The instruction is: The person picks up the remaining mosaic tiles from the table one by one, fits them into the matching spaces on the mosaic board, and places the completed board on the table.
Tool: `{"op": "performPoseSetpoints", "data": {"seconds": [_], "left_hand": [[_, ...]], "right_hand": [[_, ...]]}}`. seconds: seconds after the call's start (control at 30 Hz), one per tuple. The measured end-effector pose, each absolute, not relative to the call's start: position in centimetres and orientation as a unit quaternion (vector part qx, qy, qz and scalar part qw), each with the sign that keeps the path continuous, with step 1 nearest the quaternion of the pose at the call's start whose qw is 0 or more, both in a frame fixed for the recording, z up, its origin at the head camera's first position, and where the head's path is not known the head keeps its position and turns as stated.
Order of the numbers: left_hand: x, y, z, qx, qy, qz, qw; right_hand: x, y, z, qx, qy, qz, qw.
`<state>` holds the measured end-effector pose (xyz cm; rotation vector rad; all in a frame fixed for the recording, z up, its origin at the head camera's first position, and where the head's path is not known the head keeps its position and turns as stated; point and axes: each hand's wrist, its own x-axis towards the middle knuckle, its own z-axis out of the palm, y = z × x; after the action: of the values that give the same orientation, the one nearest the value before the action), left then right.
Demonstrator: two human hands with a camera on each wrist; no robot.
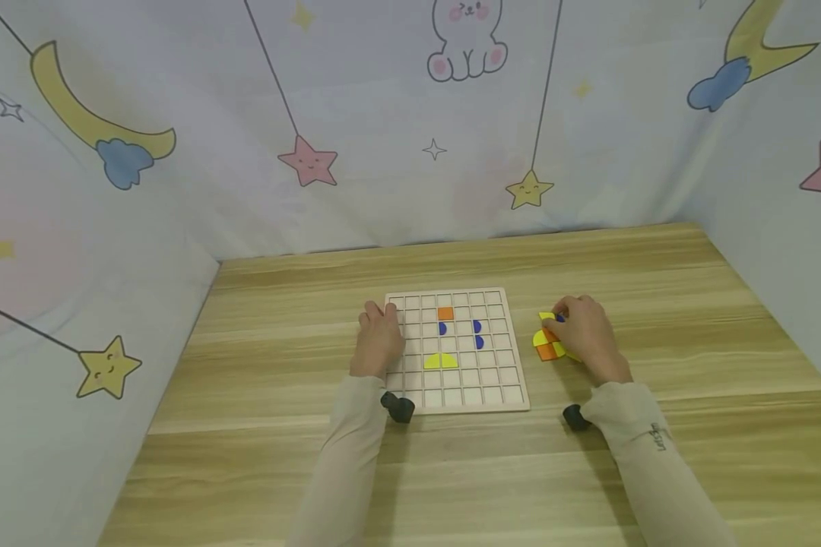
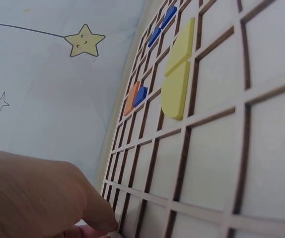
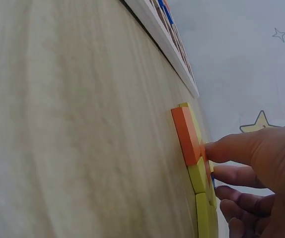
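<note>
A white grid board (image 1: 465, 399) of square cells lies on the table, with thin raised ridges. My left hand (image 1: 379, 342) holds the board's left edge, its fingertips right at the rim; the left wrist view shows the bent finger (image 2: 100, 210) there. On the board lie an orange square tile (image 1: 445, 313), several blue half-round tiles (image 1: 479, 343) and two yellow quarter-round tiles (image 1: 449, 361) side by side. To the right, my right hand (image 1: 588, 334) reaches over a small pile of yellow, orange and blue tiles (image 1: 547, 351). Its thumb (image 3: 227, 148) and fingertips touch the pile, partly hiding it.
The wood-grain table (image 1: 280, 319) extends around the board on all sides. Behind and beside it hangs a pale cloth (image 1: 397, 197) printed with stars and moons. A black wrist device (image 1: 400, 408) sits by the left cuff, another (image 1: 575, 417) by the right.
</note>
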<state>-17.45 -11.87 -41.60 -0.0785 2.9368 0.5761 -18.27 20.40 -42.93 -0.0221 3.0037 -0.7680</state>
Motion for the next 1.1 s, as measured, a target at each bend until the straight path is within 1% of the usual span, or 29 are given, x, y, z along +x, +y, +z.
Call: {"op": "performPoseSetpoints", "data": {"seconds": [0.47,0.67,0.9,1.1], "left_hand": [[-17.4,-11.9,-41.7,-0.028,0.977,0.200,0.072],[-17.4,-11.8,-41.7,-0.029,0.976,0.201,0.074],[-17.5,-12.0,-41.8,-0.032,0.975,0.205,0.079],[-17.5,-11.9,-41.9,-0.034,0.974,0.208,0.077]], "right_hand": [[-18.1,19.0,-42.3,-0.024,0.958,-0.286,0.009],[-17.9,18.1,-42.1,-0.042,0.954,-0.296,-0.017],[-17.4,16.7,-41.5,-0.046,0.951,-0.305,-0.022],[-16.8,15.3,-41.2,-0.061,0.951,-0.301,-0.042]]}}
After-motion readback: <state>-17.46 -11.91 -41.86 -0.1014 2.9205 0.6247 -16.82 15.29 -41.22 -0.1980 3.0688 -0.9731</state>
